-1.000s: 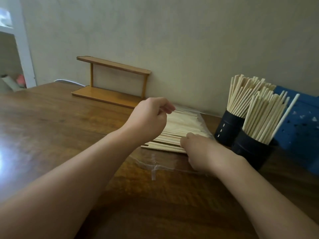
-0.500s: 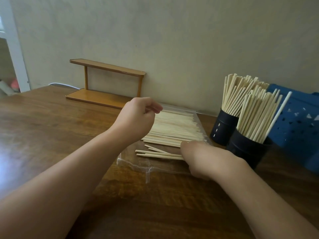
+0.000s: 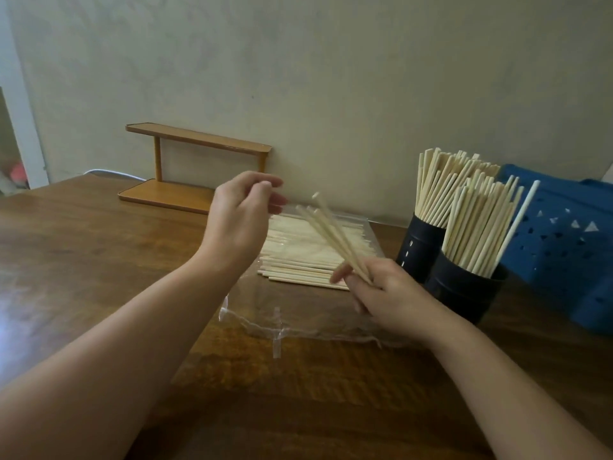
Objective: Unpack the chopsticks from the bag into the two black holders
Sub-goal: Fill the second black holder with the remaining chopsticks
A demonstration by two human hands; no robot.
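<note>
A small bunch of chopsticks [image 3: 335, 240] is gripped at its lower end by the right hand [image 3: 384, 293] and tilted up over the clear bag [image 3: 298, 313], where a flat stack [image 3: 298, 260] is left. The left hand [image 3: 242, 220] is held above it, fingers loosely curled, empty. Both black holders [image 3: 464, 287] (already crowded) are seen just right; much seems done. A blue crate [image 3: 564, 247] and wooden shelf [image 3: 195, 167] are set nearby.

A dining spot, likely a small eatery or a home.
A worn wooden table [image 3: 83, 260] stands against a plain wall [image 3: 331, 78], with a small wooden rack [image 3: 195, 167], two black holders [image 3: 461, 287] packed with chopsticks [image 3: 477, 224], and a blue plastic basket [image 3: 564, 244].
</note>
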